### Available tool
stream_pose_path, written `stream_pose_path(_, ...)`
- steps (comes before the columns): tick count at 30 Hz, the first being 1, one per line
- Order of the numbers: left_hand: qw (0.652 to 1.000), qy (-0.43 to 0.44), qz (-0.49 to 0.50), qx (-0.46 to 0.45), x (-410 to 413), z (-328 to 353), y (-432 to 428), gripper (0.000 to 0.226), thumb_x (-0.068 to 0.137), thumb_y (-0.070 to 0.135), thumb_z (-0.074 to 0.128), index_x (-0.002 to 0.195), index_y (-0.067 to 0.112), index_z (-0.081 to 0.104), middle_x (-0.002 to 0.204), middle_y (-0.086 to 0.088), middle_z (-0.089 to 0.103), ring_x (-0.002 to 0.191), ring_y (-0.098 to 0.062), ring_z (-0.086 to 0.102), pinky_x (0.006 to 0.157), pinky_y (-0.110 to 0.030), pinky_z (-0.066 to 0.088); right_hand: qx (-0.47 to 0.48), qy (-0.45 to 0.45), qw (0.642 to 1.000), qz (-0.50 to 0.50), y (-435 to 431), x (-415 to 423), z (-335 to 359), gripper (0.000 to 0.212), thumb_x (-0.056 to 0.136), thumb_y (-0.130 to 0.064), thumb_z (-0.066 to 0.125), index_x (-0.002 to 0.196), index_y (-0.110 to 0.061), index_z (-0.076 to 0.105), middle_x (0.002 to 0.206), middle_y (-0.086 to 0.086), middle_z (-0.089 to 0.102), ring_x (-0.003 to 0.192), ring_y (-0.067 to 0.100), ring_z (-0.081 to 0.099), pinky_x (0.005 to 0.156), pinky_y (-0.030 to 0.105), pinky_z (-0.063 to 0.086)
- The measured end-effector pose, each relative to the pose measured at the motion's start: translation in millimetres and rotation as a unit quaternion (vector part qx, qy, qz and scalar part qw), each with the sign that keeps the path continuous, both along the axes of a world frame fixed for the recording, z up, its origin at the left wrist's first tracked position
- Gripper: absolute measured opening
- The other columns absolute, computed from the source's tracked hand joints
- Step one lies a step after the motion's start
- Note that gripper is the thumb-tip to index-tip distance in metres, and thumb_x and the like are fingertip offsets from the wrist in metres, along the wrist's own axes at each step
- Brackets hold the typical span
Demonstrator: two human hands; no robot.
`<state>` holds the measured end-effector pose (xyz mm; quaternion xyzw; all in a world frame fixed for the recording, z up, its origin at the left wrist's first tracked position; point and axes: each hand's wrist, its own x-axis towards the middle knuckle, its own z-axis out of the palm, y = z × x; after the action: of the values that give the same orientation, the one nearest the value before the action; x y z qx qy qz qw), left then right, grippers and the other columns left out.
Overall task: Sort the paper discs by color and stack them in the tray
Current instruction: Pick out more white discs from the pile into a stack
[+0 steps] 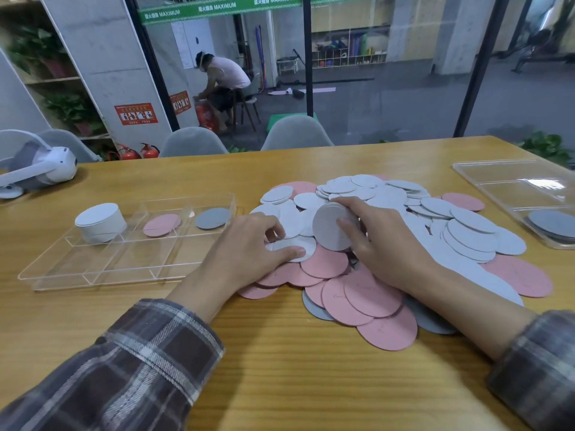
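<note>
Plaid sleeves [124, 368] fill the bottom corners of the frame, forearms reaching up to centre

- right hand [382, 250], centre: fingers and thumb curled round a held stack [331, 227] of white discs, tilted on edge, face toward camera
- left hand [249, 244], just left of it: thumb and curled fingers pinch a loose white disc [295, 247] lying at the pile's left edge. Hands near each other, not touching
- pile [466, 231] spreads from centre to right of frame on the wooden table [280, 384]: white discs mostly on top and to the rear, pink ones along the near edge, a few grey showing underneath
- tray [62, 269], clear and divided, left of centre. Rear row only in use: white stack [99, 222] tall in the left compartment, pink discs [161, 224] a thin layer in the middle one, grey disc [213, 218] in the right one, count not readable. Front row holds nothing
- second tray [497, 178], right edge of frame, with grey discs [553, 223] in its near end
- headset [40, 169], white, far left on the table

Progress, judged: early. White is well started; pink and grey barely begun. Bulk of the pile is unsorted, so most of the work is left. The held whites likely belong on the white stack
</note>
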<state>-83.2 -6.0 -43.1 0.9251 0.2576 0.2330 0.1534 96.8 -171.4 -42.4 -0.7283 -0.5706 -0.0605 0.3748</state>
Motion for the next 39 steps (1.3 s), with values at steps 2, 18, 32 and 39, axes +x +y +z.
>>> stream_pose_path(2,1.000,0.002,-0.010,-0.002,0,0,-2,0.053,0.069,0.074,0.076,0.092,0.028,0.073,0.087,0.016,0.066,0.080,-0.001,0.060,0.075,-0.030,0.053,0.005,-0.001,1.000,-0.006,0,0,0,0.032,0.103,-0.022,0.052,0.134,-0.024,0.056,0.077,-0.027,0.050,0.074,0.002,0.046,0.067,0.012,0.034)
stream_pose_path(18,0.959,-0.130,-0.085,-0.238,2,13,-12,0.029,0.082,0.005,0.085,0.104,0.023,0.078,0.087,0.006,0.070,0.079,-0.011,0.067,0.072,-0.033,0.062,0.026,0.064,0.997,-0.019,-1,3,1,0.032,0.103,-0.018,0.050,0.133,-0.024,0.060,0.099,-0.010,0.068,0.080,0.003,0.054,0.075,0.005,0.038)
stream_pose_path(32,0.963,-0.197,-0.118,-0.139,6,9,-24,0.018,0.085,0.009,0.083,0.097,0.018,0.075,0.092,0.008,0.073,0.086,-0.015,0.070,0.073,-0.023,0.055,-0.014,0.093,0.994,0.059,-6,-4,6,0.032,0.107,-0.021,0.041,0.132,-0.028,0.059,0.101,-0.012,0.068,0.091,0.003,0.059,0.077,0.017,0.044)
stream_pose_path(39,0.962,-0.231,-0.080,-0.119,8,5,-26,0.025,0.079,0.019,0.090,0.098,0.016,0.074,0.084,0.005,0.072,0.082,-0.013,0.070,0.070,-0.021,0.060,-0.033,0.057,0.995,0.074,-5,-12,4,0.031,0.106,-0.026,0.047,0.135,-0.026,0.057,0.113,-0.010,0.070,0.103,0.008,0.061,0.088,0.022,0.046)
